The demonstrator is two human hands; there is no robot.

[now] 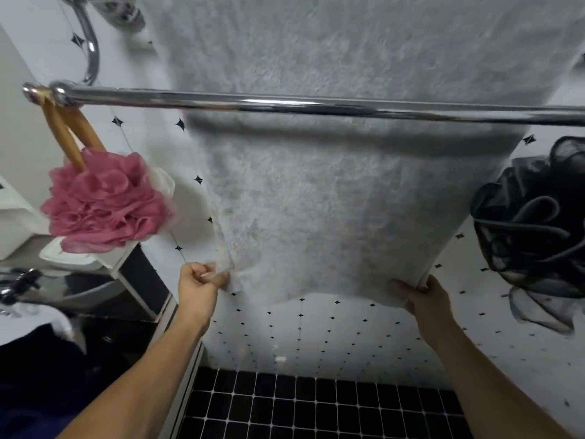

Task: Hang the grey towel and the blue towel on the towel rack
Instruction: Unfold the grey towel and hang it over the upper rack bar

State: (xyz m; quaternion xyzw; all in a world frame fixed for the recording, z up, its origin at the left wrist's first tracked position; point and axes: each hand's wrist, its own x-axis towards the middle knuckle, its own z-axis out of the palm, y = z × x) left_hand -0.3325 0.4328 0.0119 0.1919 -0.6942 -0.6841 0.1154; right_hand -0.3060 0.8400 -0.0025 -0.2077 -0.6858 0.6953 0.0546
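Both hands, left hand (198, 285) and right hand (422, 296), pinch the grey towel's (332, 201) bottom corners, straightening it on the rack (285, 104); the blue towel comes next.

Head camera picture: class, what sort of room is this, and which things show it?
Most likely a bathroom: a towel rack with a grey towel, a pink bath sponge hanging from the rack's end, and a tiled wall.

No words, brand names, numbers or signs can be read anywhere in this view. The grey towel (332, 201) shows no legible tag or print on the side facing the camera.
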